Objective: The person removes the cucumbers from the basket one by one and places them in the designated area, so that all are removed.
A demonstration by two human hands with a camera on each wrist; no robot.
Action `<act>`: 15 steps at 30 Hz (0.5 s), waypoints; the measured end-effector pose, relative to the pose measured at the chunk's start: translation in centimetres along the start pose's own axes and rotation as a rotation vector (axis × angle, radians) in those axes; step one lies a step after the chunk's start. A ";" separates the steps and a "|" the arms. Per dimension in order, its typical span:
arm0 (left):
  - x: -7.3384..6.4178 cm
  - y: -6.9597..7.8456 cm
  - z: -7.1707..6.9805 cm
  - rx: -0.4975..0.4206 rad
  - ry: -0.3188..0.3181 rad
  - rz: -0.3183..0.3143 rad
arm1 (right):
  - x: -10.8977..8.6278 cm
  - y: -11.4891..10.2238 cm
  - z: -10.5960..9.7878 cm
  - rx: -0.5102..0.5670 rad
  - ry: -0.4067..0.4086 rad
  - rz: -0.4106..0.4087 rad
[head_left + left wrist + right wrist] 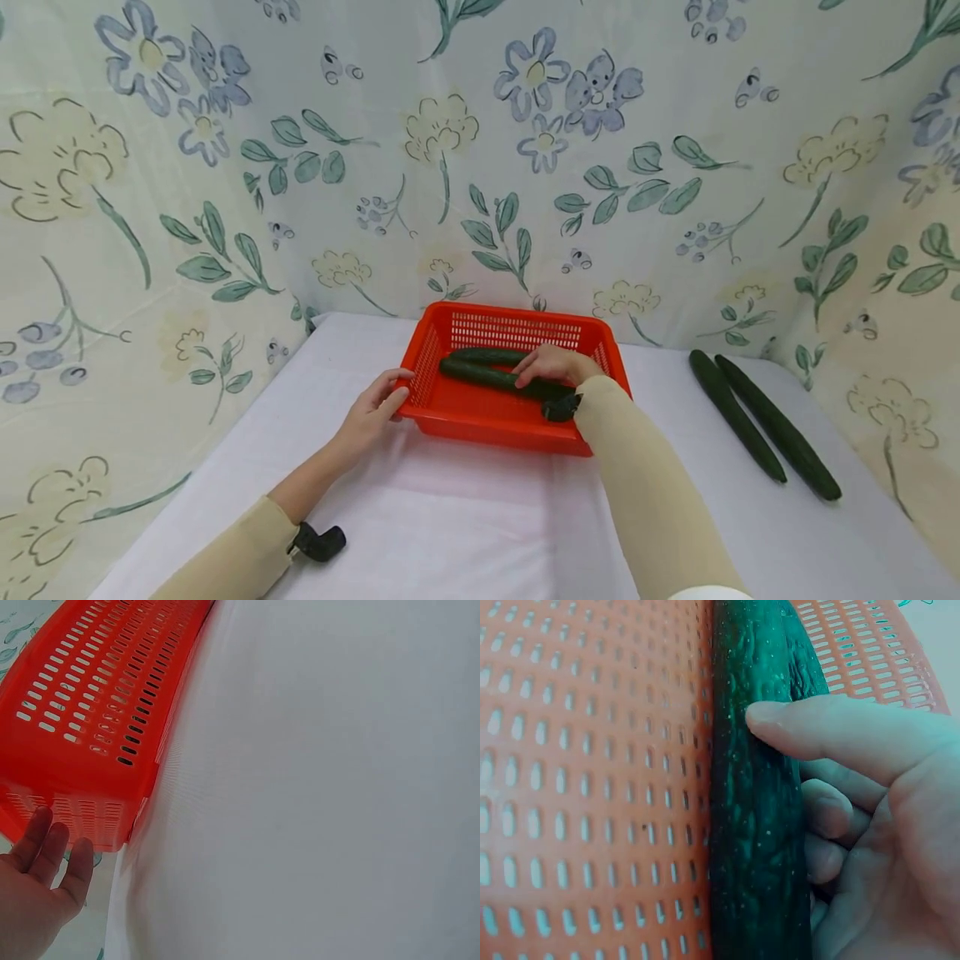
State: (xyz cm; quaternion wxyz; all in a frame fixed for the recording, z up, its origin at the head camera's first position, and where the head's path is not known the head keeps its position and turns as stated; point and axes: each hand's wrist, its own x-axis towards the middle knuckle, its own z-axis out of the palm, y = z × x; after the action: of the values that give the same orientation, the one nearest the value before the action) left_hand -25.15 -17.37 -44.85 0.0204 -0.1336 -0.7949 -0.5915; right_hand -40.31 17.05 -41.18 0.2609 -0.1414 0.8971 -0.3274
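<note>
A red plastic basket (495,429) with slotted walls stands on the white-covered table. Inside it lie two long dark green cucumbers, one behind the other. My right hand (557,364) reaches in over the basket and grips the front cucumber (480,374). In the right wrist view its thumb (780,727) lies across the top of that cucumber, with the other fingers curled against its side. Behind it is the rear cucumber (487,356), partly hidden by the hand. At the basket's left end, my left hand (372,406) holds the rim, with several fingers below it against the outer wall.
Two more cucumbers, a left one (735,414) and a right one (780,427), lie side by side on the table (465,533) at the right. A floral curtain (480,208) hangs behind the table and along both sides.
</note>
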 end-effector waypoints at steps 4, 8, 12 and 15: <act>0.0 0.1 -0.1 0.003 0.000 0.001 | -0.3 0.2 0.2 0.050 -0.006 0.023; -0.1 0.0 -0.1 0.001 -0.003 0.003 | -0.2 0.6 0.5 0.085 -0.014 0.052; -0.1 -0.2 -0.2 -0.004 -0.003 0.007 | -0.1 0.7 0.7 0.058 -0.006 0.045; 0.0 -0.2 -0.2 -0.005 -0.005 0.011 | -0.1 0.6 0.6 0.034 0.004 0.027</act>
State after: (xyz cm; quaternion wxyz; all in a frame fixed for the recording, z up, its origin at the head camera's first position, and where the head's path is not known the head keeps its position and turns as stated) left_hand -25.25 -17.61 -44.97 0.0212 -0.1396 -0.7927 -0.5930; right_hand -39.90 17.21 -41.94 0.2657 -0.1240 0.8938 -0.3395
